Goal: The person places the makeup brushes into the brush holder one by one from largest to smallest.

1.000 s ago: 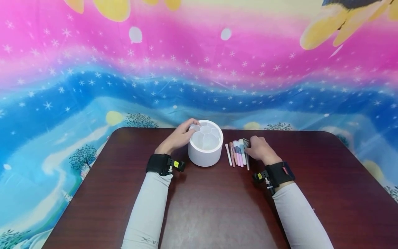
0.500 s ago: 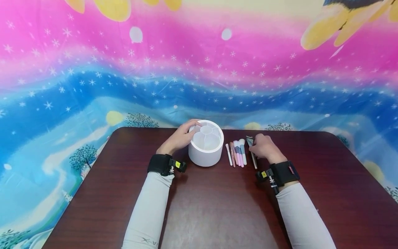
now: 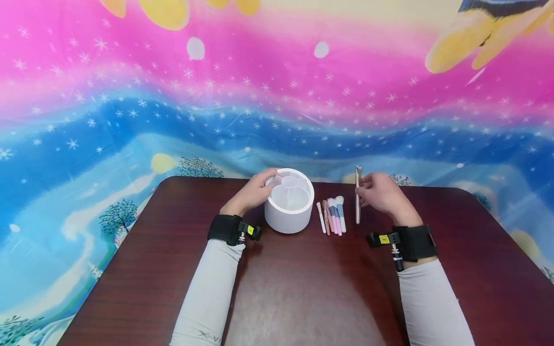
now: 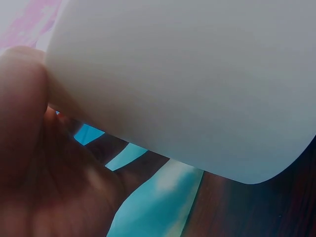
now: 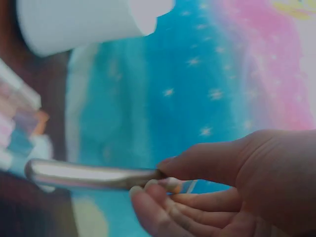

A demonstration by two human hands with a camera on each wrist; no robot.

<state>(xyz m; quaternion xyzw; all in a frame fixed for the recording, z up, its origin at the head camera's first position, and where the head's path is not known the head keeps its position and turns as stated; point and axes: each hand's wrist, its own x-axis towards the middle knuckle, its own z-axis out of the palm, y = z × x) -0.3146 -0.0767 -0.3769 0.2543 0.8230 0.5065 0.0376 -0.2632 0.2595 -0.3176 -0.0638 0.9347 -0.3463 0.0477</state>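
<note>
A white round holder with inner compartments stands on the dark wooden table; its wall fills the left wrist view. My left hand grips its left side, fingers curled over the rim. My right hand pinches a thin brush with a metallic handle, lifted upright above the table. Several pastel makeup brushes lie side by side between the holder and that hand.
A colourful pink and blue starry cloth hangs behind the table's far edge. Both forearms wear pale sleeves and black wrist straps.
My right hand has picked one brush out of the row, moved right and raised it off the table to an upright pose. The left hand stays on the holder.
</note>
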